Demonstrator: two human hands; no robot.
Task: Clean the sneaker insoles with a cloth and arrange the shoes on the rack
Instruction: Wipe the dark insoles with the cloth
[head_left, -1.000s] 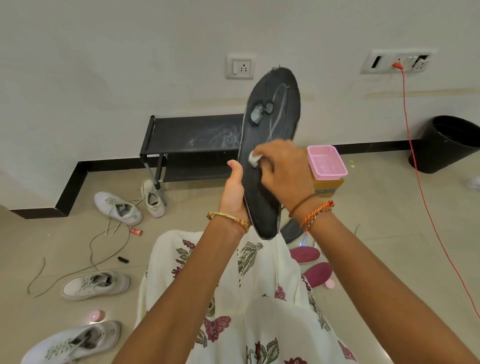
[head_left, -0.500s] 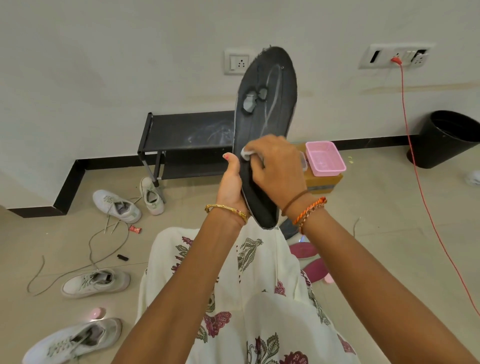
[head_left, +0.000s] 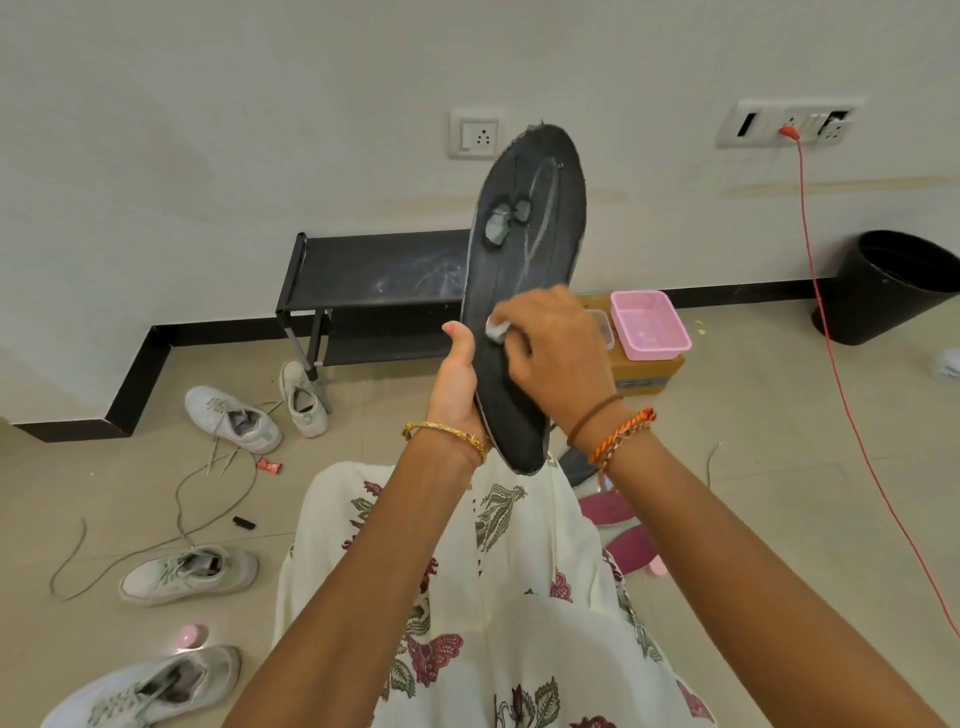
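Insole (head_left: 524, 270), black, centre frame: long axis near upright, toe upper, heel lower. Left hand (head_left: 457, 384) clasps its lower left edge. Right hand (head_left: 556, 353) pinches white cloth (head_left: 497, 328) against mid-face; unwiped length lies above

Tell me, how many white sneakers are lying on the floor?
4. One leans at the rack's leg, one lies just left of it, one sits lower down among loose laces, and one is at the bottom-left corner. Others may lie out of view.
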